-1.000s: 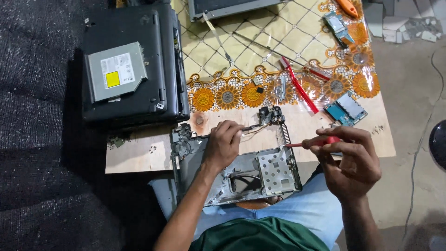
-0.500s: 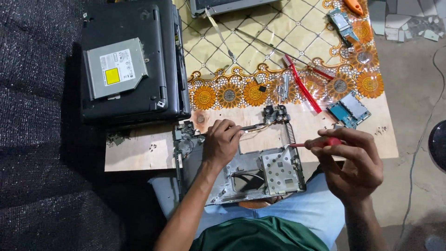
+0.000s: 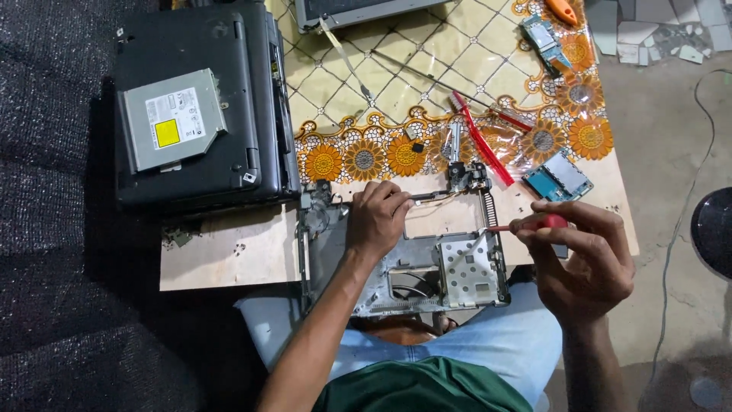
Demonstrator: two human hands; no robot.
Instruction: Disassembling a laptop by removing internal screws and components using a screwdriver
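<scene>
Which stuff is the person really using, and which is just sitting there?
In use: left hand steadying the grey laptop frame; right hand holding the red screwdriver.

Lying about: silver disc drive, dark laptop base, red toothbrush, blue circuit board.

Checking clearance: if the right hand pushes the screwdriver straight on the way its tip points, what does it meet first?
The right hand aims the red-handled screwdriver leftward; its tip sits at the grey laptop frame's right edge, by the hinge rail. Probably that rail first; depth unclear.
</scene>
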